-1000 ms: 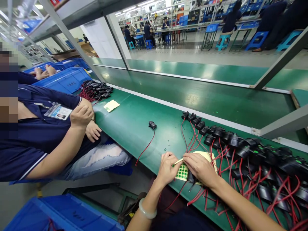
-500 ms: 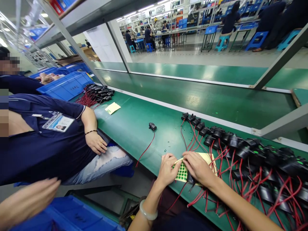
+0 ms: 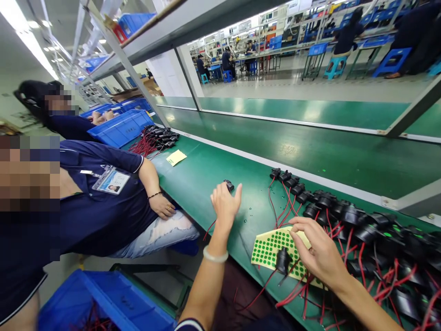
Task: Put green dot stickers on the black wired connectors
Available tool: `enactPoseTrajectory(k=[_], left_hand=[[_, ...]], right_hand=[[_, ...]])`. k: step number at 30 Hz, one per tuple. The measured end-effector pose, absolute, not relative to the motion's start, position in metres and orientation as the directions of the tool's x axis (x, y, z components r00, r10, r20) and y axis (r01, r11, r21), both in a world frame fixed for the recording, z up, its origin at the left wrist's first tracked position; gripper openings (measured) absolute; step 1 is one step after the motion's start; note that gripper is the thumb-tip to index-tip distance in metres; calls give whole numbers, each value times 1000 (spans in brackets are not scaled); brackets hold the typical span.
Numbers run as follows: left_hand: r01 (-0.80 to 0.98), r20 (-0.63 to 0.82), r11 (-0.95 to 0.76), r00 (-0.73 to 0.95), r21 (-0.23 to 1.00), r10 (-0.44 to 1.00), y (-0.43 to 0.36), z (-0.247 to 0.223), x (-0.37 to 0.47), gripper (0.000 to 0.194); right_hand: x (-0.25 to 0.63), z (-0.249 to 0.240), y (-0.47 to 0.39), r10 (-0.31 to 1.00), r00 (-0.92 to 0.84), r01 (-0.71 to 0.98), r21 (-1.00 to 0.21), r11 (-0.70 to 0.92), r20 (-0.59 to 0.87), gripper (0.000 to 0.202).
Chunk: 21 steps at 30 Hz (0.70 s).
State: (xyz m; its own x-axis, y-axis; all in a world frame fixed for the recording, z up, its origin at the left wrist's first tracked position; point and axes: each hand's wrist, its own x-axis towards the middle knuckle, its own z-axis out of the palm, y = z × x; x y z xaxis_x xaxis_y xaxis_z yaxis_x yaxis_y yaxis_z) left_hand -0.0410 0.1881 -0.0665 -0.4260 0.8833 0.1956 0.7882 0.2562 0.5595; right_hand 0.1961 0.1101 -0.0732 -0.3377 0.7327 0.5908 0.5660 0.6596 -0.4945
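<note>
My left hand (image 3: 225,202) reaches over the green bench, thumb spread, right at a lone black connector (image 3: 228,185) that it partly covers; whether the fingers touch it is unclear. My right hand (image 3: 315,248) hovers over the right part of a pale yellow sheet of green dot stickers (image 3: 265,248), thumb and forefinger apart. Another black connector (image 3: 283,260) with a red wire lies on that sheet. Right of the sheet, many black connectors (image 3: 351,216) with red wires are heaped, several bearing green dots.
A seated person (image 3: 113,202) is at the left, one hand on the thigh. Beyond are a blue crate (image 3: 122,128), a second connector pile (image 3: 161,138) and a small yellow sheet (image 3: 176,158). Another blue crate (image 3: 103,299) stands below. A metal frame (image 3: 413,103) edges the bench.
My left hand has left the sticker sheet and moved left to the lone connector. My right hand has lifted and opened, exposing the dots and connector. The view has turned left.
</note>
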Motion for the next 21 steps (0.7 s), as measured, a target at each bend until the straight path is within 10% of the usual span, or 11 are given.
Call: enactPoseTrajectory(k=[7, 21], left_hand=[[654, -7, 384, -501, 652, 865, 249, -76, -63, 30], [85, 207, -216, 104, 973, 973, 78, -33, -44, 38]], right_hand=[[200, -56, 99, 723, -294, 555, -504, 662, 626, 6], [175, 16, 70, 709, -428, 373, -605, 703, 561, 11]])
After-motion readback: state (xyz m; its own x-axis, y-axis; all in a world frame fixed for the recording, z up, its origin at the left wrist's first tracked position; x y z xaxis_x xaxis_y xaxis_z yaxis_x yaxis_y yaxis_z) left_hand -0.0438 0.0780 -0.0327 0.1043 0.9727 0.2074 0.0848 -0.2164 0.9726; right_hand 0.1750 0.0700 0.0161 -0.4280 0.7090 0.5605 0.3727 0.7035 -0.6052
